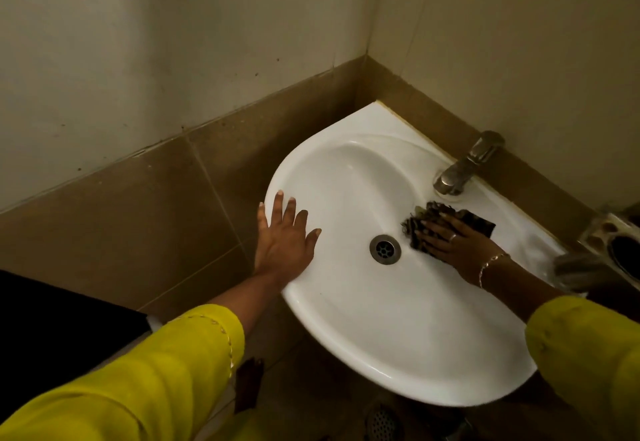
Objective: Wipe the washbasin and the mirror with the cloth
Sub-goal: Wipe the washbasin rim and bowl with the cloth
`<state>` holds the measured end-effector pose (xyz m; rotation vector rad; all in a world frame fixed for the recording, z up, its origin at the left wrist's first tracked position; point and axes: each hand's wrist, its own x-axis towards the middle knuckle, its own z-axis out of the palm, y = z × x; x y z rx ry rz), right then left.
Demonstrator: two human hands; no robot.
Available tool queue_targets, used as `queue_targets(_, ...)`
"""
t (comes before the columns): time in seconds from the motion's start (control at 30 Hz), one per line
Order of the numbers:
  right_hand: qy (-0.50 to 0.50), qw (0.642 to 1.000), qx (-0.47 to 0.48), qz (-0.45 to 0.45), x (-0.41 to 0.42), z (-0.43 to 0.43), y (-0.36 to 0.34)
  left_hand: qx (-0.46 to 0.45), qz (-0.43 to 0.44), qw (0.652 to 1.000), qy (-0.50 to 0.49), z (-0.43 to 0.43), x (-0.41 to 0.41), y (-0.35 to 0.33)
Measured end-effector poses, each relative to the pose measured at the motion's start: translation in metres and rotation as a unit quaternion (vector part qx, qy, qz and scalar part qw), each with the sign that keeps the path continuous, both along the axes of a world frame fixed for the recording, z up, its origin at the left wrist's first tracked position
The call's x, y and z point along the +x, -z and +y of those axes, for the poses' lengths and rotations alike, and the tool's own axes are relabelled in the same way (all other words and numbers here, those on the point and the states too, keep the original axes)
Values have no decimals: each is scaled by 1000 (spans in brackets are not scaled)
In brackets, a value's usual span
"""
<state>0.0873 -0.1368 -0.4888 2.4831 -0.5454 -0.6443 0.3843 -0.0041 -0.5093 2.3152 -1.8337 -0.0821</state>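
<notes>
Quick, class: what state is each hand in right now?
Left hand: open, fingers flat on the basin.
Right hand: open, fingers pressing the cloth against the basin.

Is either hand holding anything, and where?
Nothing is gripped. The right hand presses the dark cloth flat against the washbasin, fingers spread over its middle; the left hand rests on the rim.

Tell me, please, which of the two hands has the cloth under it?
The right hand, pressing the dark cloth against the washbasin below the tap; the left hand rests bare on the rim, fingers spread.
</notes>
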Motion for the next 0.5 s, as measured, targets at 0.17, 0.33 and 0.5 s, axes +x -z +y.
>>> queue_targets(0.17, -15, 992, -73, 100, 34, -11, 4, -23, 2, 1000, 5, -1, 2, 3)
queue_targets(0.33, 10, 991, -68, 112, 11, -2, 10, -30, 4, 1000, 4, -1, 2, 4)
queue_targets(0.5, -18, 997, -28, 75, -25, 11, 25, -12, 12, 1000, -2, -1, 2, 3)
